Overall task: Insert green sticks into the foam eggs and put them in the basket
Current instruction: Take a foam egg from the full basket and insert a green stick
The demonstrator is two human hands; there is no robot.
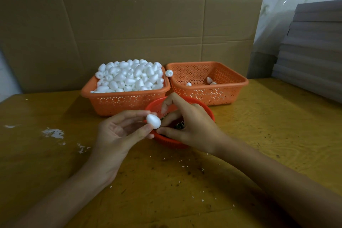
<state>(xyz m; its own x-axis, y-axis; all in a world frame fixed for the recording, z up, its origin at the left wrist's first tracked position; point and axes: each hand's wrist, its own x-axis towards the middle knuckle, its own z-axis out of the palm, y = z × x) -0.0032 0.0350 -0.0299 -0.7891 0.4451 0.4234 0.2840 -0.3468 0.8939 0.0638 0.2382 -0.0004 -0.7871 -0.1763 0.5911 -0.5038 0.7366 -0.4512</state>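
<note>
Left hand (118, 131): fingers pinch a white foam egg (153, 121) between thumb and fingertips, held above the yellow wooden bench (259, 135) at the left rim of a small round red plastic basket (207, 110). Right hand (188, 126): over the red basket, fingers curled toward the egg's end; cannot tell whether they grasp a stick. Behind: square orange perforated basket (125, 102) heaped with loose foam eggs (129, 76). Beside it, second orange basket (209, 94), three finished eggs (209, 79) inside.
</note>
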